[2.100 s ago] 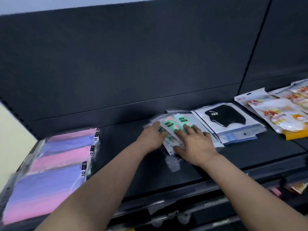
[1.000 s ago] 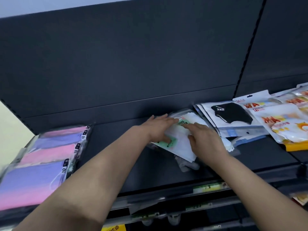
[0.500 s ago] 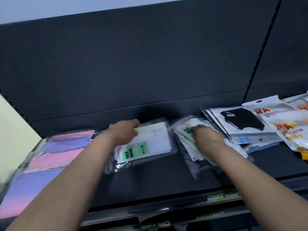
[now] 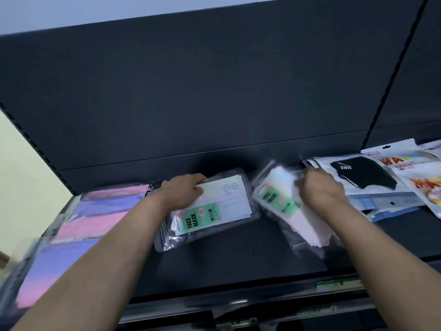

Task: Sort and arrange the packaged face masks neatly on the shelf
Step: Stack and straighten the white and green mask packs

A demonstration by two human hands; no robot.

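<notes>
Nearest me, both forearms reach forward over the price rail [image 4: 238,304] on the front edge of the dark shelf [image 4: 238,263]. At near left, the pink and purple mask packs [image 4: 78,225] lie flat in an overlapping row running from the front edge toward the back. In mid-shelf, the green-label face mask pack [image 4: 214,211] lies flat in its clear sleeve, turned slightly askew, with the "FACE MASK" label at its near left corner. It sits just beside the pink and purple row. My left hand [image 4: 183,192] holds this pack at its far left corner, fingers [image 4: 198,185] curled over the edge and pressed together. To the right, my right hand [image 4: 321,191] is closed in a fist round a bundle of face mask packs [image 4: 281,204], which is tilted and blurred; whether its lower end touches the shelf I cannot tell. A green label shows on the front of the bundle. A clear gap separates the bundle from the flat pack. Further right, the black mask pack [image 4: 362,175] lies flat just beyond my right hand, overlapped at its right by the orange-lettered mask packs [image 4: 420,180]. Behind everything stands the dark back panel [image 4: 214,91].
</notes>
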